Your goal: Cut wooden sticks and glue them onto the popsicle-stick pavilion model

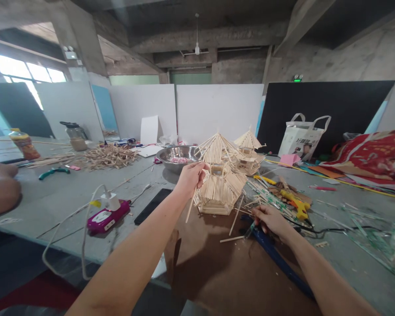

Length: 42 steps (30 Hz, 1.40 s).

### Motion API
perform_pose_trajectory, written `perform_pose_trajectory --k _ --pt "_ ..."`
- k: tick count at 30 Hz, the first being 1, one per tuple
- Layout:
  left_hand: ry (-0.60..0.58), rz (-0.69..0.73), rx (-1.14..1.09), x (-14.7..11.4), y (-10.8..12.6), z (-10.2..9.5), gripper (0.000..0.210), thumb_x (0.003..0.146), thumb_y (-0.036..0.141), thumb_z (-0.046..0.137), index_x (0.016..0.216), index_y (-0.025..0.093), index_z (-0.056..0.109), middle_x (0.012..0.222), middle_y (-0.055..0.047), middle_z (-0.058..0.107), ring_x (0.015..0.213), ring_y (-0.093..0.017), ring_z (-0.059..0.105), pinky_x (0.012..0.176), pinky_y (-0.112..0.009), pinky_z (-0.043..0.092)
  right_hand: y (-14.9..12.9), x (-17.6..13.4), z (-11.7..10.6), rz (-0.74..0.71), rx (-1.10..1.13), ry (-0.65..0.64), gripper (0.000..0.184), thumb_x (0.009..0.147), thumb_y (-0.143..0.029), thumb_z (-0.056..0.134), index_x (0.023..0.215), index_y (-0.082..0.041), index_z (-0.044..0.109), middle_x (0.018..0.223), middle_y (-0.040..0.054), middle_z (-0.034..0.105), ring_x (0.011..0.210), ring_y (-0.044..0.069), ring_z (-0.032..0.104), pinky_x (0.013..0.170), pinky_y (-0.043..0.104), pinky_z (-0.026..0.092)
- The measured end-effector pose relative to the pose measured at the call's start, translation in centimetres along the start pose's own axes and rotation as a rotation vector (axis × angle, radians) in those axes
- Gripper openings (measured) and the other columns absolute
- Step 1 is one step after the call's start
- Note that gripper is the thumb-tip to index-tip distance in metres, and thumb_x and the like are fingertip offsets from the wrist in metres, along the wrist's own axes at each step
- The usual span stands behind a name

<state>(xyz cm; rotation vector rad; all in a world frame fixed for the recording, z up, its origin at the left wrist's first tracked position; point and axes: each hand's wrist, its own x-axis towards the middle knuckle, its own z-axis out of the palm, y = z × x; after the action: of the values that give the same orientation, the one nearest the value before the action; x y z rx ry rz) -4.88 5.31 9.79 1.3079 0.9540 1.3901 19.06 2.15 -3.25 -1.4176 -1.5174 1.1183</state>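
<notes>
Your left hand point(192, 179) is at the left side of the pale pavilion model of thin wooden sticks point(218, 188), its fingers bent together; whether they grip a stick, I cannot tell. The model stands between your two hands. Your right hand point(270, 220), lower and to its right, pinches a small, partly clear piece point(249, 231) beside the long blue handle point(274, 251).

On our left we see a bottle point(25, 146) with a yellow cap point(15, 130) and a jug point(75, 138) with a dark lid point(69, 124). Nearer us, a white plug point(110, 201) sits in a purple power strip point(103, 220). On our right, a white bag point(291, 137) stands before a black board point(274, 105), near a red cloth point(371, 153). A light bulb point(197, 49) hangs up high.
</notes>
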Motion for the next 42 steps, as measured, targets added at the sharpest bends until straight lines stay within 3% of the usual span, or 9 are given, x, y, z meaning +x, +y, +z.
perform_pose_trajectory --k 8,11,15,20,24,30,37,39,42 --pt "0.048 0.138 0.02 -2.3 1.1 0.3 0.019 0.071 0.032 0.05 0.062 0.015 0.052 0.036 0.007 0.035 0.026 -0.003 0.027 0.028 -0.017 0.016 -1.0 -0.1 -0.8 -0.045 0.0 0.091 0.024 0.07 -0.043 0.044 0.066 -0.019 0.046 0.05 -0.0048 0.054 0.029 0.005 0.039 0.031 0.018 0.025" --pt "0.047 0.252 0.032 -4.6 0.8 1.6 0.019 0.073 0.035 0.048 0.069 0.017 0.054 0.039 0.006 0.036 0.029 -0.003 0.03 0.029 -0.017 0.018 -1.5 0.0 -2.8 -0.049 -0.172 0.31 0.025 0.073 -0.043 0.041 0.07 -0.02 0.05 0.057 -0.0019 0.058 0.033 0.008 0.044 0.035 0.021 0.032" --pt "-0.162 0.194 0.12 -7.2 -1.4 4.7 0.025 0.074 0.04 0.046 0.072 0.017 0.055 0.042 0.005 0.039 0.034 -0.004 0.033 0.034 -0.017 0.023 -1.1 -0.2 -6.6 0.078 -0.425 0.677 0.023 0.074 -0.038 0.039 0.076 -0.02 0.053 0.071 0.0049 0.061 0.056 0.016 0.056 0.051 0.026 0.04" --pt "-0.336 0.062 0.183 -7.0 -5.5 7.1 0.028 0.074 0.043 0.043 0.07 0.016 0.052 0.041 0.007 0.033 0.035 -0.005 0.029 0.036 -0.018 0.021 0.5 -1.0 -9.5 0.258 -0.602 0.874 0.025 0.073 -0.033 0.042 0.086 -0.016 0.055 0.09 0.0166 0.058 0.086 0.027 0.054 0.063 0.035 0.038" --pt "-0.313 0.077 0.244 -5.6 -7.6 6.2 0.03 0.074 0.044 0.042 0.07 0.016 0.051 0.044 0.007 0.03 0.037 -0.004 0.025 0.037 -0.018 0.02 0.7 -0.7 -9.1 0.211 -0.656 0.75 0.026 0.076 -0.032 0.039 0.088 -0.017 0.056 0.09 0.0127 0.06 0.084 0.023 0.055 0.064 0.031 0.038" --pt "-0.346 0.118 0.325 -5.5 -8.2 5.2 0.03 0.077 0.043 0.039 0.07 0.015 0.051 0.046 0.007 0.03 0.04 -0.004 0.026 0.039 -0.018 0.021 -1.4 -0.9 -6.3 -0.033 -0.716 0.239 0.018 0.065 -0.037 0.054 0.065 -0.019 0.058 0.067 0.0011 0.062 0.065 0.015 0.055 0.056 0.022 0.036" --pt "-0.348 0.097 0.275 -5.6 -7.9 5.3 0.03 0.077 0.043 0.04 0.07 0.016 0.05 0.048 0.007 0.029 0.04 -0.004 0.024 0.04 -0.018 0.02 -3.1 -2.0 -3.9 -0.213 -0.835 -0.139 0.036 0.063 -0.016 0.047 0.097 -0.02 0.059 0.071 0.001 0.061 0.061 0.013 0.051 0.054 0.022 0.034" --pt "-0.35 0.086 0.235 -5.5 -7.9 5.3 0.03 0.076 0.044 0.04 0.07 0.015 0.05 0.048 0.007 0.029 0.04 -0.003 0.024 0.039 -0.017 0.019 -2.9 -1.9 -3.3 -0.224 -0.862 -0.184 0.041 0.061 -0.013 0.046 0.1 -0.022 0.059 0.072 0.0004 0.062 0.061 0.012 0.051 0.054 0.021 0.034" --pt "-0.366 0.07 0.174 -5.4 -7.9 5.3 0.031 0.075 0.045 0.041 0.07 0.015 0.05 0.046 0.007 0.027 0.039 -0.003 0.023 0.038 -0.017 0.018 -2.5 -1.4 -2.7 -0.239 -0.861 -0.09 0.023 0.065 -0.02 0.048 0.081 -0.021 0.064 0.071 0.0012 0.063 0.063 0.014 0.053 0.056 0.023 0.035"
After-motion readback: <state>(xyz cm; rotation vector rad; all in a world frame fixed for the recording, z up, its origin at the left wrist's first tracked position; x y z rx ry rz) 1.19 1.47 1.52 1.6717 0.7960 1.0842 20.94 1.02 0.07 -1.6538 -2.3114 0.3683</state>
